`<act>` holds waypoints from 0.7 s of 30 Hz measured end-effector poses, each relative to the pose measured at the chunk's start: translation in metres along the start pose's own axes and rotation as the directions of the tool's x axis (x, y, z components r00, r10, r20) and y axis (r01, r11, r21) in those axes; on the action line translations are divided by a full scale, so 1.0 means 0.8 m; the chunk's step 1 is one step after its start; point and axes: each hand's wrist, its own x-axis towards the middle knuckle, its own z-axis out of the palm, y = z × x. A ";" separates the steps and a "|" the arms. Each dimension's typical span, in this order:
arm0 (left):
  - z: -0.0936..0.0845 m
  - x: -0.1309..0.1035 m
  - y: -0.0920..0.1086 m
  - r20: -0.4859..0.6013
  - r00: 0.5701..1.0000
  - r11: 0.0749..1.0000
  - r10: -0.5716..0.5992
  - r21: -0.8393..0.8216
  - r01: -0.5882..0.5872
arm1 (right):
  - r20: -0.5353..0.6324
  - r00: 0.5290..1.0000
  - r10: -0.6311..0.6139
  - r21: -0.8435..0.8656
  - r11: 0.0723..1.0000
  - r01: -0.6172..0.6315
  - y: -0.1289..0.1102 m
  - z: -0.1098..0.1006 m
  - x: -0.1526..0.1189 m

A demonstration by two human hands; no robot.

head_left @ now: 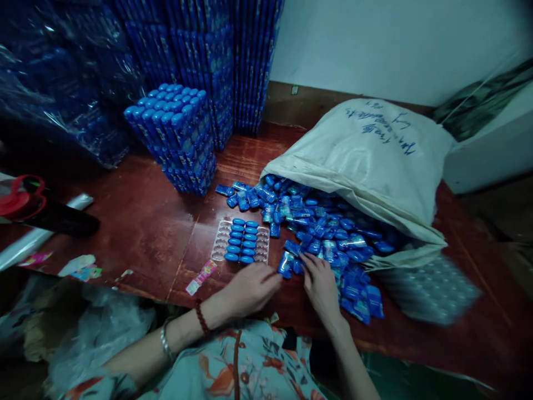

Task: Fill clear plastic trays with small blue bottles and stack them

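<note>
My left hand reaches in from the left with its fingers closed together. Its fingertips come to the lower edge of a small blue labelled container, and whatever they pinch is hidden. My right hand has its fingers bent around another small blue container at the near edge of a loose pile of blue containers. Left of the hands lies a clear plastic blister tray. Two middle columns of it hold several blue containers; the outer hollows hold none.
A white sack lies with its mouth toward the pile. Blurred clear trays stick out beside it. A stack of filled trays stands behind, near taller stacks. A red-lidded bottle and pink wrapper lie leftward on the table.
</note>
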 end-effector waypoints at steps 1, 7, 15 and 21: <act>0.018 0.013 0.011 0.125 0.992 0.999 0.016 0.046 -0.022 | 0.016 1.000 -0.002 -0.048 0.999 0.003 0.005 0.004 0.005; 0.107 0.052 0.043 0.287 0.946 0.955 -0.149 0.289 0.063 | 0.148 0.989 -0.020 -0.235 0.970 0.055 0.020 0.015 0.032; 0.095 0.041 0.041 0.211 0.966 0.934 -0.152 0.349 0.071 | 0.142 0.989 -0.050 -0.295 0.951 0.091 0.012 0.013 0.041; 0.064 0.038 0.039 0.246 0.960 0.971 -0.134 0.227 0.078 | 0.052 0.998 -0.025 0.115 0.993 0.018 0.005 0.011 0.028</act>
